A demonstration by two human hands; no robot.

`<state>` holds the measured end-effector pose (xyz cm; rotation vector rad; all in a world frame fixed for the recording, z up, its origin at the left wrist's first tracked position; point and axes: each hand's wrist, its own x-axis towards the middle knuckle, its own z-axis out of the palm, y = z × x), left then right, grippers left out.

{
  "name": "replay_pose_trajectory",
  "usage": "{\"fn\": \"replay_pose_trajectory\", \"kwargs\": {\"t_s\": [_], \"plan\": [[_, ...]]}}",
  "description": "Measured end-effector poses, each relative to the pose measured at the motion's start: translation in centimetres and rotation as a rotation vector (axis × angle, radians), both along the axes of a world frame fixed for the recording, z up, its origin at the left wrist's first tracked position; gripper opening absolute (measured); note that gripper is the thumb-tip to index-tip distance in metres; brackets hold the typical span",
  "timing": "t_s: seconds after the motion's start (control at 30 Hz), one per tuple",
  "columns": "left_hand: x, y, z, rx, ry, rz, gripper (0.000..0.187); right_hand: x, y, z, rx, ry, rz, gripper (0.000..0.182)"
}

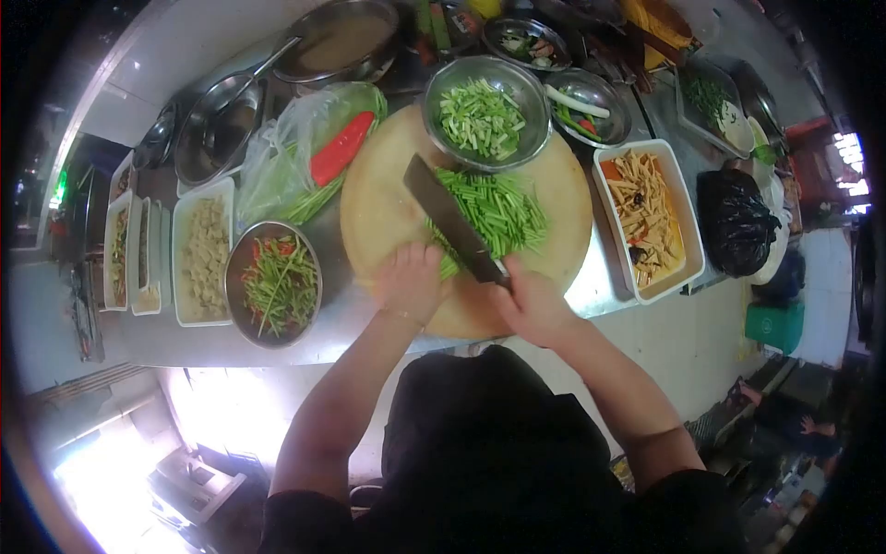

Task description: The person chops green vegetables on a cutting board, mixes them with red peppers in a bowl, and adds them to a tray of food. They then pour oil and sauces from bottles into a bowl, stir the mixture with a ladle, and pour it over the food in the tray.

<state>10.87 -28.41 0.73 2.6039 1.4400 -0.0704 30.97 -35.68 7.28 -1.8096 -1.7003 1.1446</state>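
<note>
My right hand (535, 305) grips the handle of a cleaver (450, 220), its dark broad blade slanting up to the left over a round wooden chopping board (376, 212). To the left of the blade, my left hand (411, 280) rests on the board with bent fingers, holding green stalks (449, 266) that show partly beside the blade. A pile of cut green stalks (503, 214) lies on the other side of the blade. At the board's far edge stands a steel bowl (537, 148) with chopped pale green pieces (482, 118).
Left of the board are a steel bowl of green and red strips (277, 291), a plastic bag of greens (286, 138) with a red pepper (341, 148), and a white tray (205, 319). On the right are a tray of brown strips (646, 217) and a black bag (736, 222).
</note>
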Motion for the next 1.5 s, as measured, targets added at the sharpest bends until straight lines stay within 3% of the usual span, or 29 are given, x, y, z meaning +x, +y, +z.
{"fn": "replay_pose_trajectory", "kwargs": {"t_s": [0.13, 0.33, 0.43, 0.53, 0.63, 0.73, 0.83, 0.93, 1.13, 1.33, 1.43, 1.5], "plan": [[0.3, 1.5, 0.8, -0.059, -0.117, -0.015, 0.071, 2.2, -3.2, 5.0, -0.088, -0.093, -0.079, 0.031], [-4.5, -0.3, 1.6, -0.015, -0.293, -0.023, 0.081, 2.9, -7.9, 5.2, -0.102, -0.103, -0.033, 0.034], [-4.3, -1.3, 0.5, 0.003, -0.274, 0.003, 0.076, 2.2, -9.1, 4.1, -0.069, -0.114, 0.018, 0.037], [-4.1, -1.6, 0.0, 0.078, -0.379, -0.007, 0.058, 1.4, -9.1, 4.0, -0.080, -0.166, 0.072, 0.040], [-4.4, -1.7, -0.4, 0.126, -0.437, -0.079, 0.038, 0.7, -8.5, 4.6, -0.119, -0.239, 0.143, 0.029], [-4.7, -1.9, -1.0, 0.192, -0.480, -0.086, 0.026, 0.3, -8.2, 4.8, -0.079, -0.290, 0.226, 0.043], [-5.6, -2.6, -0.4, 0.210, -0.446, -0.050, 0.019, 0.2, -8.2, 4.8, -0.067, -0.297, 0.233, 0.043], [-6.8, -3.2, -0.6, 0.214, -0.536, 0.001, 0.018, 0.1, -7.9, 5.5, -0.136, -0.300, 0.213, 0.031], [-6.5, -3.5, 0.2, 0.167, -0.430, 0.137, 0.014, -0.1, -8.5, 4.7, -0.063, -0.295, 0.282, 0.039], [-8.2, -3.6, 0.3, 0.141, -0.461, 0.127, 0.014, -1.6, -8.1, 5.2, -0.113, -0.228, 0.307, 0.035], [-8.1, -3.9, -0.1, 0.087, -0.459, 0.150, 0.013, -3.6, -6.5, 3.7, -0.220, -0.318, 0.319, 0.034], [-8.1, -4.0, -0.2, 0.080, -0.463, 0.149, 0.013, -3.1, -5.4, 2.1, -0.168, -0.164, 0.236, 0.033]]}}
